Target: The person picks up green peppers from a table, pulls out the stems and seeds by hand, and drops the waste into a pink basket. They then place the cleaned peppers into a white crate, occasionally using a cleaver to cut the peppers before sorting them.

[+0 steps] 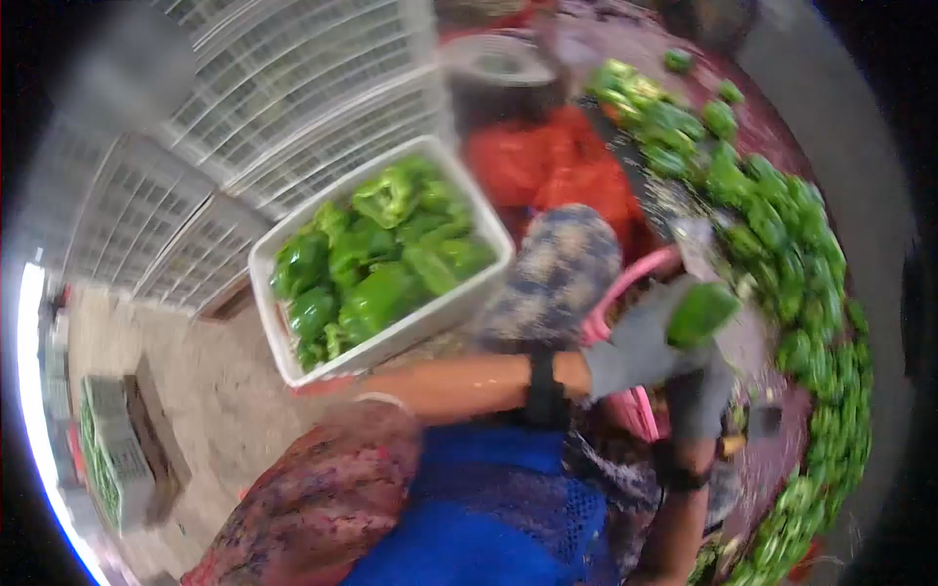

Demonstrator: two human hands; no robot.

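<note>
A green bell pepper (702,314) is at the fingers of my left hand (635,337), which wears a grey glove and is closed on it. My right hand (701,396), also gloved in grey, is just below the pepper and close to the left hand. Its fingers are smeared by motion. Under the hands, a pink rim or handle (640,415) of some container shows between my knees. Beside my left knee (557,269) stands a white crate (381,347) filled with green bell peppers (381,298).
A long heap of green peppers (782,234) curves along the right side on a purplish sheet (782,127). White slatted crates (322,59) are stacked at the upper left. Red mesh bags (557,161) lie ahead. Another crate (122,449) stands on the floor at far left.
</note>
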